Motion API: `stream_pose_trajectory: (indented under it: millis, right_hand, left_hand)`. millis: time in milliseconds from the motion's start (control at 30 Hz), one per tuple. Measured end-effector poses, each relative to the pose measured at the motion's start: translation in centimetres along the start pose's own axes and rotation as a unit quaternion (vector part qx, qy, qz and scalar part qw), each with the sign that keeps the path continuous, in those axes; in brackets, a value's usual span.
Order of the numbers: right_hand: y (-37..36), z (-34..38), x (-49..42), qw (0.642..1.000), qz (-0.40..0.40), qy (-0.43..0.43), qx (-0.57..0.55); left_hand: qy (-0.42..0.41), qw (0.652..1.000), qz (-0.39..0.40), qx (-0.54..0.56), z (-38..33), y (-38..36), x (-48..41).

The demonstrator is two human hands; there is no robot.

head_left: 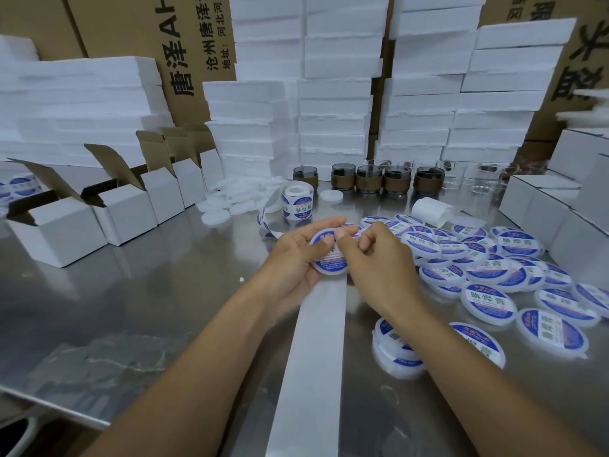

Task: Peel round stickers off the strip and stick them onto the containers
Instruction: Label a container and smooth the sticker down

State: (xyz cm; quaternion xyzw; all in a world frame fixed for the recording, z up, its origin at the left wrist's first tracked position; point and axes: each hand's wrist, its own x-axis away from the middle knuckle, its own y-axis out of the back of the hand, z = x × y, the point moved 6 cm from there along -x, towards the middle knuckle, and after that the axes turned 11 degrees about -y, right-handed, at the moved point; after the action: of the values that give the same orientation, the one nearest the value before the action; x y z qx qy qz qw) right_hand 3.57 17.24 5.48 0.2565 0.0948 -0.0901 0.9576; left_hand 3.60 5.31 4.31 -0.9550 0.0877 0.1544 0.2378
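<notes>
My left hand (296,252) grips a round white container (329,265) from its left side, thumb across the blue and white sticker on its top. My right hand (379,255) is curled over the container's right edge, thumb pressing on the sticker near its upper rim. A white backing strip (313,357) runs from under the container toward me. The sticker roll (297,202) stands behind my hands, its strip looping down to the left.
Several stickered containers (487,301) lie spread over the steel table at the right. Plain white lids (227,202) are piled behind left, beside open white cartons (66,232). Dark cups (395,183) and foam stacks (329,110) line the back.
</notes>
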Motion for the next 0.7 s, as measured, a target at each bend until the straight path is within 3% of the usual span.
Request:
stream_pose_trajectory:
  millis: [133, 267, 500, 700]
  right_hand:
    - [-0.5, 0.0, -0.2, 0.975, 0.097, -0.076, -0.184]
    - [-1.3, 0.5, 0.1, 0.963, 0.171, -0.046, -0.201]
    - [-0.7, 0.4, -0.1, 0.972, 0.122, -0.032, -0.200]
    - [0.3, -0.2, -0.5, 0.970, 0.050, -0.064, -0.229]
  left_hand:
    - [-0.023, 0.999, -0.020, 0.037, -0.1, 0.5, -0.3]
    - [-0.039, 0.998, -0.028, 0.052, -0.3, 1.0, -0.5]
    - [-0.036, 0.998, -0.045, 0.015, -0.1, 0.8, -0.4]
    - [-0.029, 0.987, -0.034, -0.157, 0.4, 0.7, 0.1]
